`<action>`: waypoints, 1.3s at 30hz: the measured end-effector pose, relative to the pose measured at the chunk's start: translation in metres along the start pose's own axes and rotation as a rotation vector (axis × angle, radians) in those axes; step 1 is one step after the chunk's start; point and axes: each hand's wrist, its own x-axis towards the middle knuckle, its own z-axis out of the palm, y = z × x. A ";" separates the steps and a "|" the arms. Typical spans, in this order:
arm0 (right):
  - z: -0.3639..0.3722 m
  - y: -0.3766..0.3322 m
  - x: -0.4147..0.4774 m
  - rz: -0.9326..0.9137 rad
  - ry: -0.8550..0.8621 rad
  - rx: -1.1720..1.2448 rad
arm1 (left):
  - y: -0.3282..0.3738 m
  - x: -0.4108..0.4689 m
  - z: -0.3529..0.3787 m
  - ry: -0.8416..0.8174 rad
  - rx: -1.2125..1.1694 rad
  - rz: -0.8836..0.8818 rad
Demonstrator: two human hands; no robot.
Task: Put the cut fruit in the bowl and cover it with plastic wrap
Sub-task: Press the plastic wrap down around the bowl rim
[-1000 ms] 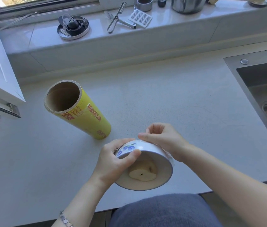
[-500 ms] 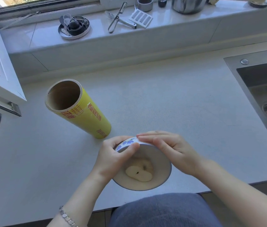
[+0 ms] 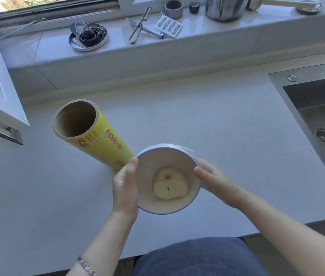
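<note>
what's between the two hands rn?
The bowl, cut fruit inside; left hand and right hand hold its sides. Head view.

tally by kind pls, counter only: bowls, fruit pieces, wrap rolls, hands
bowl: 1
cut fruit pieces: 2, overlapping in the bowl
plastic wrap roll: 1
hands: 2, left hand and right hand, both holding the bowl
Total: 6
</note>
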 end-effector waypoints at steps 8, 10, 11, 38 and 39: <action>-0.003 0.007 -0.001 -0.032 0.222 -0.132 | 0.014 0.020 -0.011 -0.262 0.233 0.087; -0.004 0.007 -0.004 -0.032 0.212 -0.133 | 0.017 0.020 -0.007 -0.442 0.299 0.098; -0.004 0.006 -0.005 -0.035 0.200 -0.144 | 0.017 0.020 -0.004 -0.517 0.348 0.093; -0.011 -0.054 0.019 0.678 -0.158 -0.300 | 0.006 -0.008 -0.001 -0.400 0.578 0.202; -0.011 -0.056 0.019 0.677 -0.174 -0.343 | 0.007 -0.008 0.000 -0.417 0.588 0.207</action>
